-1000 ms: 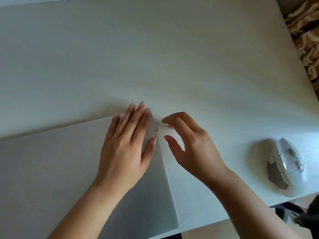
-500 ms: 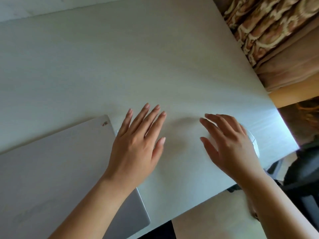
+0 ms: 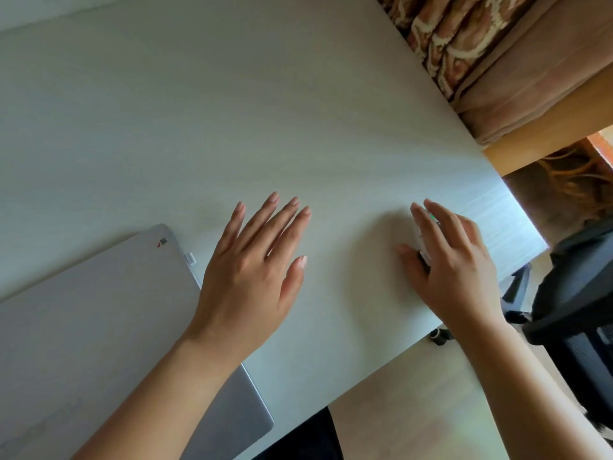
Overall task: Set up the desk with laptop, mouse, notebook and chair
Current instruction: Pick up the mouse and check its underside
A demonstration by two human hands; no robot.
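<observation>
Both hands are over the pale wooden desk (image 3: 232, 111) — right hand (image 3: 459, 270) cupping the white mouse (image 3: 420, 242), left hand (image 3: 255, 270) spread empty beside the closed silver laptop (image 3: 99, 313) — mouse placement, probably; next, a short slide laptopward.

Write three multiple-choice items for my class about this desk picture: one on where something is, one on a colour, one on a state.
1. Where is the mouse?
A. Under the right hand, near the desk's right end
B. On top of the laptop
C. On the chair seat

2. What colour is the small light showing on the mouse between the fingers?
A. Red
B. Green
C. Blue

3. What state is the laptop in?
A. Open, screen lit
B. Lid closed, flat on the desk
C. Standing on its edge

Answers: 1 A, the right hand covers the white mouse beside the desk's right edge. 2 B, a green glow shows by the fingertips. 3 B, only the plain grey lid shows, lying flat.
</observation>
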